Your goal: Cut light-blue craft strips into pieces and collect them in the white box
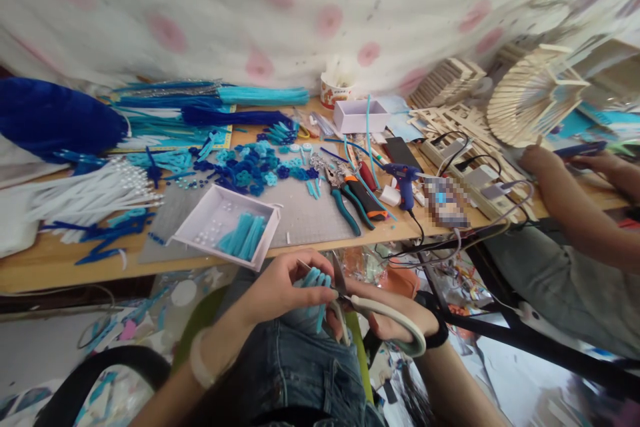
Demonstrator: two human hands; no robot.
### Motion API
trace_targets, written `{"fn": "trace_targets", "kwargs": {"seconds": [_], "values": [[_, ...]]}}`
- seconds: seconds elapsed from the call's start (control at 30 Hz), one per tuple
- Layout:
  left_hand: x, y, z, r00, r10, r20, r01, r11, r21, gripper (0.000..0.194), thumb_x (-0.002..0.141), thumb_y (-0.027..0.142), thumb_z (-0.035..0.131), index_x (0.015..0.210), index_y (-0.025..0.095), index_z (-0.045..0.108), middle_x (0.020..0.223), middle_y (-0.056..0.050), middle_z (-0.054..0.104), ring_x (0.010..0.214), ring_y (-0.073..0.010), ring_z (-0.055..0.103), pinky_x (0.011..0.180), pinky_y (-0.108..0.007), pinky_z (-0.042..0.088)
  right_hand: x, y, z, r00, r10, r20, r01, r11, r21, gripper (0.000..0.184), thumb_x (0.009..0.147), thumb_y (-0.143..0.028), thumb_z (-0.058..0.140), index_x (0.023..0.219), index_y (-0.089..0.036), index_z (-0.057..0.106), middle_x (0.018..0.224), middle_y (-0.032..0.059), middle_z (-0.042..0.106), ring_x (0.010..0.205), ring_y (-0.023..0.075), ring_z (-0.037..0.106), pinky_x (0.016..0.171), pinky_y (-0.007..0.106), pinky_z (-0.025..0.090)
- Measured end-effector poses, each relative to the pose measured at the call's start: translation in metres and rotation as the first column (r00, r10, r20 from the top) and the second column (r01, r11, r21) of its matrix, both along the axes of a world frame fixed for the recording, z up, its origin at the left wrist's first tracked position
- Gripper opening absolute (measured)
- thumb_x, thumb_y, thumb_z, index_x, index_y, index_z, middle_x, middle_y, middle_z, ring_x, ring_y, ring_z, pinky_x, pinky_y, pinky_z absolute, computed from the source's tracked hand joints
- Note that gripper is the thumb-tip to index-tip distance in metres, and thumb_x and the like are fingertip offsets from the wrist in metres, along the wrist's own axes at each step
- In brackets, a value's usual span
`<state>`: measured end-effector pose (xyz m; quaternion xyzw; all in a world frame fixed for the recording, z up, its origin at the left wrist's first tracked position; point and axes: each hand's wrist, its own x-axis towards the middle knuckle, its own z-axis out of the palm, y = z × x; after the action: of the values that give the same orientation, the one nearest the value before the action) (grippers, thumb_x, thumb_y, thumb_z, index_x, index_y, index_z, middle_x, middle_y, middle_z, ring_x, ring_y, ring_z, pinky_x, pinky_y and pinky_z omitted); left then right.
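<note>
Over my lap, my left hand (295,283) pinches a small bunch of light-blue pipe cleaner pieces (316,287), with a thin wire end sticking out near the fingers. My right hand (380,313) has its fingers through the handles of white-handled scissors (400,320). The scissor blades point up beside the bunch, close to my left fingertips. On the table edge in front, a white tray (200,210) holds more cut light-blue pieces (244,235) and white pearl beads (213,233).
Blue fuzzy flowers (250,167) lie behind the tray. Pliers (345,197), a blue hot glue gun (404,180) and a power strip (470,180) with cables stand to the right. White pipe cleaners (95,197) are piled left. A co-worker's hand (543,163) works at the far right.
</note>
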<state>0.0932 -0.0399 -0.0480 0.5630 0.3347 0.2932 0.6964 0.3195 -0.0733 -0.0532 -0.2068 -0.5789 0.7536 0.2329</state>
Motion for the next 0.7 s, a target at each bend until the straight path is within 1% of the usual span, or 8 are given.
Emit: {"fn": "trace_targets", "kwargs": {"seconds": [0.07,0.13,0.23,0.37,0.43,0.53,0.6,0.7], "values": [[0.004,-0.001,-0.002,1.0,0.023,0.019,-0.023,0.999,0.024,0.031,0.07,0.044,0.085,0.08,0.017,0.072,0.088,-0.007,0.071,0.091,-0.0237,0.065,0.087,-0.035,0.047,-0.002,-0.001,0.0,1.0,-0.007,0.005,0.007,1.0,-0.002,0.073,0.084,-0.07,0.061,0.138,-0.022,0.055,0.093,0.0063,0.067,0.087,0.0235,0.062,0.077,0.031,0.049],[0.004,-0.002,-0.005,0.999,0.031,0.041,-0.033,0.999,0.033,0.027,0.072,0.04,0.083,0.078,0.017,0.072,0.086,-0.006,0.07,0.087,-0.0221,0.065,0.084,-0.035,0.047,-0.002,-0.001,0.001,1.0,-0.005,-0.007,0.005,1.0,0.001,0.074,0.083,-0.071,0.061,0.14,-0.023,0.054,0.092,0.0059,0.067,0.087,0.0237,0.062,0.078,0.031,0.049],[0.001,-0.002,-0.007,0.998,0.05,0.035,-0.052,0.998,0.043,0.02,0.076,0.035,0.079,0.08,0.017,0.071,0.085,-0.005,0.069,0.085,-0.0213,0.064,0.081,-0.034,0.048,-0.002,-0.001,0.001,1.0,0.005,0.0,-0.005,1.0,0.014,0.073,0.083,-0.071,0.06,0.138,-0.024,0.055,0.093,0.0057,0.067,0.087,0.0245,0.062,0.08,0.032,0.048],[-0.004,-0.002,-0.006,0.997,0.059,-0.042,-0.056,0.996,0.066,0.015,0.077,0.029,0.075,0.083,0.016,0.071,0.087,-0.006,0.069,0.085,-0.0215,0.063,0.078,-0.032,0.048,-0.002,-0.001,0.0,0.999,-0.019,0.031,0.019,1.0,-0.006,0.069,0.081,-0.074,0.06,0.126,-0.022,0.062,0.093,0.0069,0.066,0.085,0.0252,0.061,0.08,0.033,0.048],[-0.007,-0.002,-0.005,0.997,0.034,-0.067,-0.031,0.999,0.044,0.017,0.079,0.031,0.073,0.084,0.015,0.069,0.085,-0.006,0.068,0.082,-0.0203,0.062,0.076,-0.031,0.047,-0.002,-0.002,-0.001,0.999,-0.027,0.032,0.028,0.999,-0.02,0.069,0.079,-0.075,0.061,0.123,-0.021,0.063,0.092,0.0072,0.066,0.084,0.0254,0.06,0.08,0.034,0.047],[-0.01,-0.005,-0.005,0.998,-0.017,-0.063,0.017,1.0,0.005,0.023,0.084,0.038,0.069,0.09,0.016,0.066,0.085,-0.005,0.066,0.082,-0.0198,0.061,0.077,-0.031,0.047,-0.002,-0.002,-0.001,0.999,-0.016,0.049,0.017,1.0,-0.01,0.072,0.08,-0.075,0.059,0.124,-0.019,0.062,0.093,0.0088,0.068,0.085,0.0266,0.062,0.08,0.034,0.049],[-0.012,-0.008,-0.005,0.997,-0.035,-0.07,0.034,0.999,-0.013,0.03,0.085,0.044,0.068,0.095,0.016,0.063,0.089,-0.004,0.065,0.086,-0.0199,0.06,0.079,-0.031,0.046,-0.003,0.0,0.001,0.998,-0.015,0.058,0.015,1.0,0.005,0.078,0.078,-0.076,0.061,0.128,-0.016,0.06,0.092,0.0099,0.069,0.087,0.027,0.063,0.079,0.033,0.05],[-0.014,-0.01,-0.007,0.995,-0.064,-0.081,0.061,0.997,-0.038,0.044,0.083,0.054,0.069,0.103,0.016,0.059,0.094,-0.004,0.062,0.085,-0.0186,0.058,0.077,-0.029,0.045,-0.002,0.002,0.006,0.999,-0.003,0.052,0.001,0.999,0.032,0.084,0.076,-0.076,0.063,0.131,-0.013,0.058,0.09,0.0096,0.07,0.086,0.0253,0.064,0.078,0.032,0.052]]}}
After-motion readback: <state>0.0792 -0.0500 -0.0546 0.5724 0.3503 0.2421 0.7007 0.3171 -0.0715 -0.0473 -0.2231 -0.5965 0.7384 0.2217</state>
